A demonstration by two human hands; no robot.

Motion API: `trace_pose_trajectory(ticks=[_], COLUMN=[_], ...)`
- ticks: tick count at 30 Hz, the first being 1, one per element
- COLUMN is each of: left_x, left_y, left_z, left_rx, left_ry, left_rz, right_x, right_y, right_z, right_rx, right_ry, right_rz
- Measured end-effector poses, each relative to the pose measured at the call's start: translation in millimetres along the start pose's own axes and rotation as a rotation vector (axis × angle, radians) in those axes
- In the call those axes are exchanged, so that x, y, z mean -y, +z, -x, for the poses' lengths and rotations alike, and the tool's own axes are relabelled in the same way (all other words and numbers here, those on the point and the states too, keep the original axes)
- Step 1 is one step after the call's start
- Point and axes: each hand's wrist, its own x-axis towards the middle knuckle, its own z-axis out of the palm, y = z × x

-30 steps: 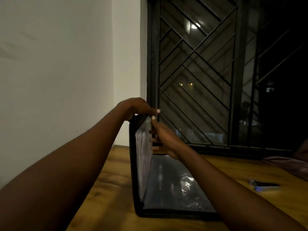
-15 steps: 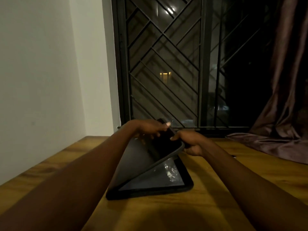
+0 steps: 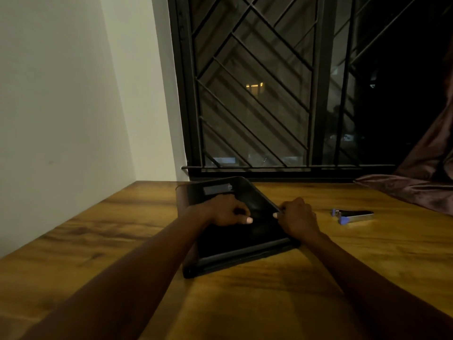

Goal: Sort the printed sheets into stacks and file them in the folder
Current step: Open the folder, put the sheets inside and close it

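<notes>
The black folder point(image 3: 228, 244) lies shut on the wooden counter point(image 3: 269, 303) at the centre of the frame. Its long axis runs from the near edge up toward the window grille point(image 3: 257, 94), with the opening edge on the right. The right hand point(image 3: 297, 215) is nearer that edge and its fingers point(image 3: 282, 212) pinch it. The left hand point(image 3: 225, 211) rests on the cover with fingers bent, and I cannot tell whether it holds anything. A phone point(image 3: 355, 215) lies well right of the folder and a curtain point(image 3: 421, 182) drapes at the far right. Neither looks likely to obstruct, and no loose sheets show.
</notes>
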Motion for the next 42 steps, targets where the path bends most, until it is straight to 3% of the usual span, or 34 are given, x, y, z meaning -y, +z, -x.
trace_pose_trajectory(ticks=[2, 5, 7, 11, 22, 30, 42], left_x=[4.9, 10.1, 12.8, 19.2, 16.6, 21.6, 19.1], left_y=[27.0, 49.0, 44.3, 34.4, 46.4, 49.6, 49.1], left_z=[-1.0, -1.6, -2.7, -2.2, -22.5, -25.4, -26.9], left_rx=[-0.185, -0.296, -0.25, -0.199, -0.389, -0.303, -0.261], left_ry=[-0.001, -0.027, -0.003, 0.02, -0.033, -0.106, -0.146], left_rz=[-0.11, -0.136, -0.139, -0.133, -0.142, -0.028, -0.078], right_x=[6.3, 25.0, 43.5, 72.2, 86.2, 88.8, 69.6], right_y=[4.7, 5.2, 6.1, 9.1, 17.6, 15.8, 7.4], right_z=[16.0, 53.3, 84.1, 129.5, 131.9, 136.6, 132.9], right_rx=[-0.185, -0.336, -0.239, -0.009, -0.008, -0.006, 0.066], right_ry=[-0.117, -0.296, -0.409, -0.655, -0.951, -0.864, -0.559], right_rz=[0.037, -0.227, -0.338, -0.217, -0.119, -0.067, -0.066])
